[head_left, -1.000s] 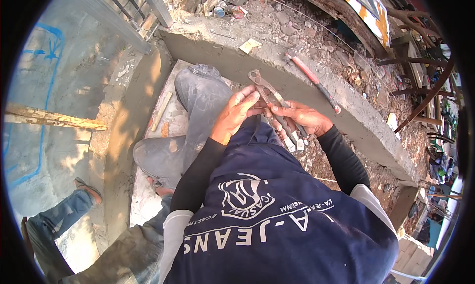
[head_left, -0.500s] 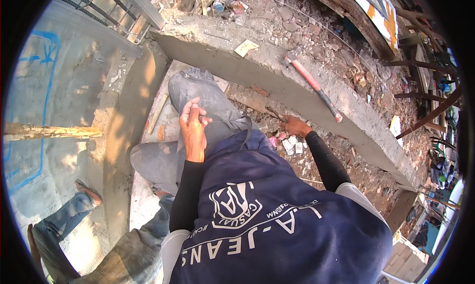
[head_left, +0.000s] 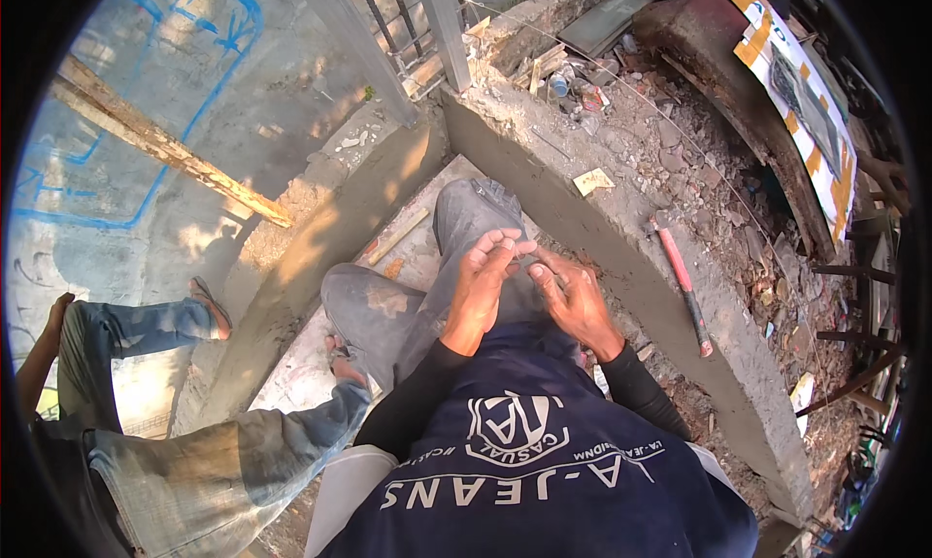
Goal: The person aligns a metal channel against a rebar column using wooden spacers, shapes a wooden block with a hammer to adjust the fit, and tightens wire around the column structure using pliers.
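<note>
My left hand (head_left: 482,288) and my right hand (head_left: 577,304) are close together above my bent knees. The fingers of both are curled in a pinch, with the fingertips meeting or nearly so. Whatever lies between them is too small to make out. Under them are my dusty grey trousers (head_left: 374,305), over a pale board (head_left: 296,383). To the right of my right hand, a hammer (head_left: 685,288) with a red and black handle rests on top of the low cement wall (head_left: 621,218).
Another person's legs in jeans (head_left: 223,471) are close at my left. A wooden pole (head_left: 184,165) leans against the left wall. Steel bars (head_left: 388,14) rise at the far corner. Rubble (head_left: 699,160) and a taut string lie beyond the right wall, beside a taped white board (head_left: 801,101).
My right hand has moved left and up from the ground by the wall to meet my left hand; the dark tool it held no longer shows. The view has turned.
</note>
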Demonstrator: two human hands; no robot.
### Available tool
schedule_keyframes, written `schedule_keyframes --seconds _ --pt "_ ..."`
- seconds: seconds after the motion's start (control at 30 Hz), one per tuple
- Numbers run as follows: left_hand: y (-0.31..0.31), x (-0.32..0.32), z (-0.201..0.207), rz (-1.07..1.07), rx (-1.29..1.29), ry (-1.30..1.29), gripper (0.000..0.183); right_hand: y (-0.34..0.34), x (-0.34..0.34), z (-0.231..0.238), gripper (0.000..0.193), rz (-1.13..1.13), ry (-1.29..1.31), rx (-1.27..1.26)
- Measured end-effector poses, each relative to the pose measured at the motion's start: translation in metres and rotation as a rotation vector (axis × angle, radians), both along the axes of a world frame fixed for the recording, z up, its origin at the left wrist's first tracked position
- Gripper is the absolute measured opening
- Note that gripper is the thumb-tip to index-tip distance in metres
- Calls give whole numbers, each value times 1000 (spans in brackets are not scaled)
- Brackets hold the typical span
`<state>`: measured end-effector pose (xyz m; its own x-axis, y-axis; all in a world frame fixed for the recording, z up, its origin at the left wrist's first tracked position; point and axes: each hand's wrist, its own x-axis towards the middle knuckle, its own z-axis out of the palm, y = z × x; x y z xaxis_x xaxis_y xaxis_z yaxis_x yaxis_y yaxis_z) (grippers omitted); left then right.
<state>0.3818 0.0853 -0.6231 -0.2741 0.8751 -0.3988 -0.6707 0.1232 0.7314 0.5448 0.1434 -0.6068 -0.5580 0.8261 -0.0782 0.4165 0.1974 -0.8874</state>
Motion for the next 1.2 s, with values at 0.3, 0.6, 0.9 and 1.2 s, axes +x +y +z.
schedule_keyframes --seconds 0.3,0.6,0.9,1.2 --pt "-20 -69 -11 53 71 14 27 -6 -66 1 18 256 84 -9" --pt "-50 -79 -72 234 -17 3 20 0 -92 -56 19 267 -137 -59" --pt "-7 -195 -60 305 -209 927 33 41 -127 -88 34 57 -48 -274" --pt "-32 -266 -221 -346 -802 1672 27 67 -148 -125 38 30 -19 -375"
